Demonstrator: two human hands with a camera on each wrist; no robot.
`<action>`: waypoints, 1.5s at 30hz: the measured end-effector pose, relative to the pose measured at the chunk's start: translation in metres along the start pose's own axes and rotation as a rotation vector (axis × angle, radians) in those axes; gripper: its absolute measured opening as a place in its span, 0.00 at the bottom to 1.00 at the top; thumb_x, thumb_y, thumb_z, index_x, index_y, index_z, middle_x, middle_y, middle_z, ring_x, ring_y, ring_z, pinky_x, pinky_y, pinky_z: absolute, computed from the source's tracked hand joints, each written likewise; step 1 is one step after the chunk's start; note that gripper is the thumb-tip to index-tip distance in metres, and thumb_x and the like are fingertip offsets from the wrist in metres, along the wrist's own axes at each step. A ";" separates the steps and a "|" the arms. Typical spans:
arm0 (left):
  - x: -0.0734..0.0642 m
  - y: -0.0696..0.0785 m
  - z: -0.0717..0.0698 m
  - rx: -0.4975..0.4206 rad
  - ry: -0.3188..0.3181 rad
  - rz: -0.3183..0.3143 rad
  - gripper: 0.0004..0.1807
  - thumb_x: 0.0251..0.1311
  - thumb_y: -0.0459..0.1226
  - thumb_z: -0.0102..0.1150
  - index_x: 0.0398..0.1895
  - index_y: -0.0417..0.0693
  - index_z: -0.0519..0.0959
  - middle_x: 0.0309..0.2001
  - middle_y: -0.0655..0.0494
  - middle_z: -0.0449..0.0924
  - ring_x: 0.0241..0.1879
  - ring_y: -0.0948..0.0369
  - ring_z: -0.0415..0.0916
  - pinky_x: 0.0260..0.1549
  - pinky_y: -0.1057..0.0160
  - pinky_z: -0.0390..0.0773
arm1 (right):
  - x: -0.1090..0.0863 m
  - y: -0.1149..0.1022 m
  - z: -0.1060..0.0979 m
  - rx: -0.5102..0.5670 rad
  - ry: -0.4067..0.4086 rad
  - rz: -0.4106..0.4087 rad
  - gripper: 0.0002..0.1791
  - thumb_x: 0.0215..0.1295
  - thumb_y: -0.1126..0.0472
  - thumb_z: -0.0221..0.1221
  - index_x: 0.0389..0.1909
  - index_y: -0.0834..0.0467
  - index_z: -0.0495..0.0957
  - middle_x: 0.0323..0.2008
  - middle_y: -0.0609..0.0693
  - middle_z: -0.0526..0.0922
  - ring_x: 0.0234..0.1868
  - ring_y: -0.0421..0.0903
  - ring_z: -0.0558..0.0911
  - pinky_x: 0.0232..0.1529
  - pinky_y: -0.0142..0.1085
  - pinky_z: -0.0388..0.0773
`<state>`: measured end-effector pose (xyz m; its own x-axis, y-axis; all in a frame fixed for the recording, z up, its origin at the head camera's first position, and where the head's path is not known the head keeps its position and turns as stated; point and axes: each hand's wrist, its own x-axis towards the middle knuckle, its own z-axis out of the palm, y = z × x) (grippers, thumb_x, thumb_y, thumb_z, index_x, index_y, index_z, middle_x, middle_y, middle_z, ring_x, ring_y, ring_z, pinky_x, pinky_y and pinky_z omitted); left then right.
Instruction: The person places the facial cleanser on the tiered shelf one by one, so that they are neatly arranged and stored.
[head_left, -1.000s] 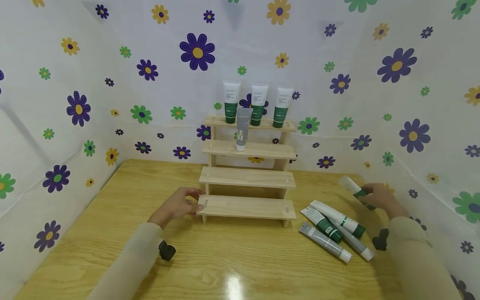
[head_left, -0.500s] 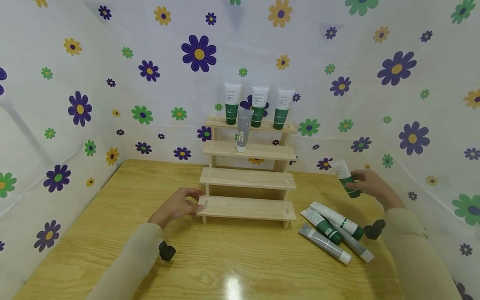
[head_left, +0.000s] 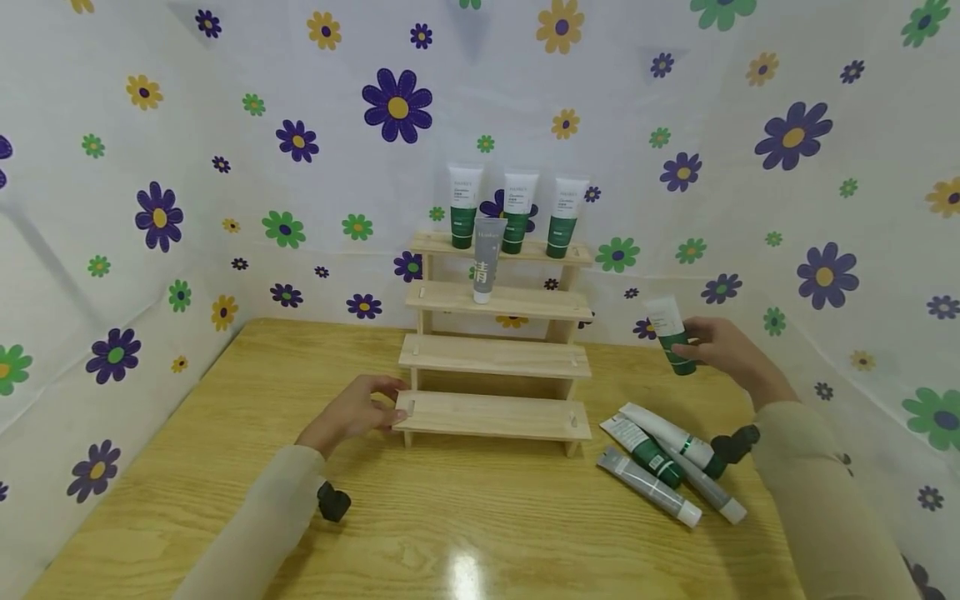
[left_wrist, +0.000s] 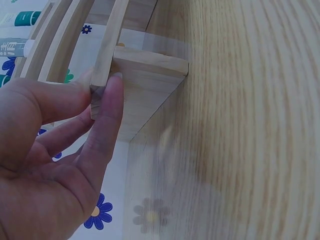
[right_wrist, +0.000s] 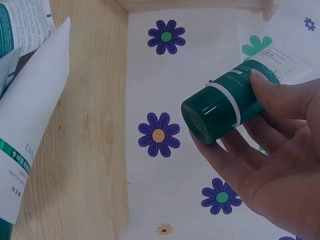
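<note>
**Now up and across: tube [head_left: 664, 325] nears the rack [head_left: 495, 354]**

Head view first: the right hand [head_left: 720, 346] has swung up and leftward over the last second, and the tube in its grip, white above, green below, has come closer to upright. So it's off the table [head_left: 420, 517], past the pile [head_left: 645, 450] and near the rack's right side, not yet over any shelf. The left hand [head_left: 358, 412] hasn't budged from the left end of the bottom shelf [head_left: 487, 415], apparently bracing it. Three tubes [head_left: 517, 212] stand on the top shelf; a grey tube [head_left: 487, 258] stands one shelf down and could obstruct a reach there. The pile lies right of the rack, partly hidden by the black wrist mount [head_left: 738, 444].

Over to the left wrist: thumb above, fingers beneath, pinching the shelf's edge.

And right wrist: thumb and fingers close round the tube, spread only to its width, green cap free of them, flowered backdrop [right_wrist: 200, 75] behind.
</note>
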<state>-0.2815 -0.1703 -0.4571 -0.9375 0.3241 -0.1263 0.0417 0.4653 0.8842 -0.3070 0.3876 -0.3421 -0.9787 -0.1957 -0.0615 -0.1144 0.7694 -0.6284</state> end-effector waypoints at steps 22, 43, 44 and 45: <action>0.000 -0.002 0.001 0.008 -0.005 0.011 0.27 0.65 0.31 0.67 0.67 0.35 0.73 0.57 0.36 0.75 0.38 0.58 0.82 0.39 0.57 0.89 | 0.009 0.003 0.024 0.021 -0.085 -0.032 0.27 0.74 0.63 0.60 0.65 0.78 0.68 0.60 0.77 0.77 0.52 0.57 0.85 0.59 0.57 0.83; 0.001 -0.001 0.001 0.001 0.006 0.008 0.26 0.65 0.30 0.66 0.66 0.35 0.75 0.56 0.37 0.75 0.38 0.59 0.82 0.39 0.59 0.89 | 0.024 0.014 0.049 -0.141 -0.103 -0.004 0.20 0.67 0.66 0.64 0.57 0.73 0.78 0.57 0.72 0.81 0.57 0.69 0.80 0.58 0.59 0.81; 0.001 -0.001 0.001 -0.001 0.007 0.007 0.26 0.65 0.30 0.66 0.66 0.35 0.75 0.55 0.37 0.75 0.37 0.59 0.82 0.38 0.59 0.89 | 0.027 0.014 0.052 -0.166 -0.097 -0.012 0.21 0.66 0.67 0.65 0.57 0.73 0.78 0.57 0.72 0.82 0.58 0.70 0.80 0.59 0.61 0.80; 0.001 -0.001 0.001 -0.003 0.006 0.005 0.26 0.65 0.30 0.66 0.66 0.35 0.75 0.55 0.37 0.75 0.37 0.59 0.82 0.38 0.59 0.89 | 0.030 0.015 0.056 -0.193 -0.093 -0.021 0.21 0.65 0.67 0.65 0.57 0.73 0.79 0.57 0.72 0.82 0.59 0.71 0.79 0.60 0.62 0.79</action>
<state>-0.2820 -0.1693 -0.4582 -0.9393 0.3218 -0.1190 0.0459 0.4615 0.8860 -0.3285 0.3595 -0.3967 -0.9569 -0.2613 -0.1270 -0.1738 0.8652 -0.4703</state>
